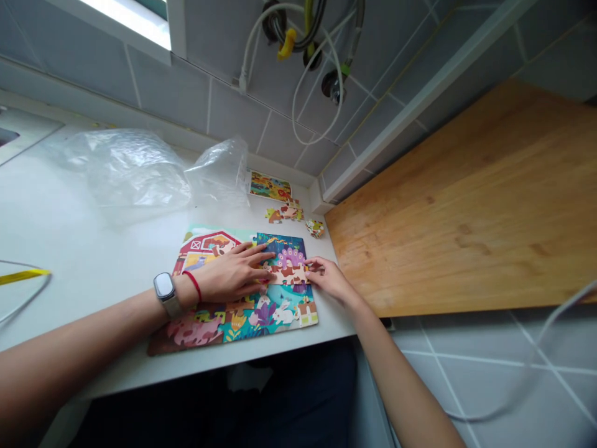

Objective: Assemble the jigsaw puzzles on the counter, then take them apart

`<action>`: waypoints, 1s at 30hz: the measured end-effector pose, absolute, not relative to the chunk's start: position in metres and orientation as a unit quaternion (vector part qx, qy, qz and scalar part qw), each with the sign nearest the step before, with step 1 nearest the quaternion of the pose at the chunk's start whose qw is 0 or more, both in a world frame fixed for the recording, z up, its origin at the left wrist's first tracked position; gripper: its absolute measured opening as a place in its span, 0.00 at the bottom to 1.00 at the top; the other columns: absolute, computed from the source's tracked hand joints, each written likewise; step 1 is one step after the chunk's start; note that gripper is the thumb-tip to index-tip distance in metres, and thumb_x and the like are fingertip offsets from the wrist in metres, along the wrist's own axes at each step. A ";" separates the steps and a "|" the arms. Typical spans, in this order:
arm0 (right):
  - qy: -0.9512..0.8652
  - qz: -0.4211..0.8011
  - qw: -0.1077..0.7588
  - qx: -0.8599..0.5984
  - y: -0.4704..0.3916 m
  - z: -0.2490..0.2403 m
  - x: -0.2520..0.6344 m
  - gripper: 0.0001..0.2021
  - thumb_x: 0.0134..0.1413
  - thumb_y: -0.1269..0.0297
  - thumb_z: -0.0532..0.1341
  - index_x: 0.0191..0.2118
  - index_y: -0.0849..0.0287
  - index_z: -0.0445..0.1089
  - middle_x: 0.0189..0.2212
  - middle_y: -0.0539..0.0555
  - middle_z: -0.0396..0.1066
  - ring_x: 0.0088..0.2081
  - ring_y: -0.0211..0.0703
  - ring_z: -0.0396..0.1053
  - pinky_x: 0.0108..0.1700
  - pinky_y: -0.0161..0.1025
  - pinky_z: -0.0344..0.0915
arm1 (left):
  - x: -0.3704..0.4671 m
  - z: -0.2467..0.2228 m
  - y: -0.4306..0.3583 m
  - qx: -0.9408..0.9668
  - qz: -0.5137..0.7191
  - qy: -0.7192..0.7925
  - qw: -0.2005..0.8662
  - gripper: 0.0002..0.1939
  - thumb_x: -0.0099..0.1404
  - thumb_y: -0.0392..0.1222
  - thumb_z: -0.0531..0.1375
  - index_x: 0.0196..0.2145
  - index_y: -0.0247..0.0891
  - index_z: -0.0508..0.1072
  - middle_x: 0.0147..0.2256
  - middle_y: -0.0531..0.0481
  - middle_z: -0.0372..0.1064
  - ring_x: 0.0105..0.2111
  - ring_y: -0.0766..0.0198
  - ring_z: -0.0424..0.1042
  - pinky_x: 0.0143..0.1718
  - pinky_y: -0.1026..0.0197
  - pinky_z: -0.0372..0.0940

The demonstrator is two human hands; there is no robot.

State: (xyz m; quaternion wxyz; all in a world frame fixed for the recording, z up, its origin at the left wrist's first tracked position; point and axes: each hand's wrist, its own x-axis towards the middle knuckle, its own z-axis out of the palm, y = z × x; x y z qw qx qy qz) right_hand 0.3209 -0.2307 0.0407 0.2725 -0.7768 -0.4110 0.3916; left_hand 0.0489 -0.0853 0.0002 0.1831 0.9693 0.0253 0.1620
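A colourful jigsaw puzzle (280, 314) with farm animals lies on the white counter, its parts largely joined. My left hand (237, 272) rests flat across its middle, fingers spread towards the right. At the puzzle's right edge, my right hand (324, 274) has its thumb and fingertips close together on a brown-and-white strip of pieces (288, 274). That strip lies over the area below a purple peacock. Whether the right fingertips grip the strip or only press on it is hard to see. Behind the puzzle are a few loose pieces (290, 212) and a small pile of pieces (314, 228).
Crumpled clear plastic (135, 168) covers the back left of the counter (116, 249). A picture card (270, 186) lies near the wall. On the right stands a wooden board (466, 211). Hoses and a white cable (293, 106) hang above; a yellow strip (23, 276) is at far left.
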 end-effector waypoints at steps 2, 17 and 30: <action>-0.464 0.400 0.246 -0.751 -0.233 0.042 0.326 0.18 0.49 0.67 0.69 0.48 0.58 0.73 0.40 0.52 0.73 0.33 0.37 0.69 0.37 0.35 0.68 | 0.049 0.002 -0.086 0.967 0.170 0.026 0.191 0.19 0.77 0.55 0.54 0.58 0.53 0.76 0.69 0.48 0.61 0.69 0.45 0.58 0.71 0.39 0.49; -0.555 0.379 0.183 -0.718 -0.234 0.045 0.343 0.20 0.47 0.69 0.73 0.46 0.54 0.69 0.40 0.48 0.69 0.33 0.37 0.65 0.38 0.36 0.63 | 0.051 0.012 -0.084 0.978 0.108 0.039 0.177 0.21 0.75 0.49 0.58 0.64 0.59 0.70 0.72 0.53 0.54 0.70 0.46 0.57 0.71 0.39 0.52; -0.374 0.572 0.327 -0.653 -0.232 0.029 0.346 0.21 0.54 0.52 0.70 0.48 0.58 0.69 0.29 0.46 0.68 0.23 0.33 0.65 0.24 0.32 0.59 | 0.051 0.013 -0.084 0.982 0.080 0.046 0.164 0.23 0.75 0.49 0.59 0.65 0.60 0.69 0.73 0.54 0.51 0.71 0.45 0.55 0.71 0.38 0.53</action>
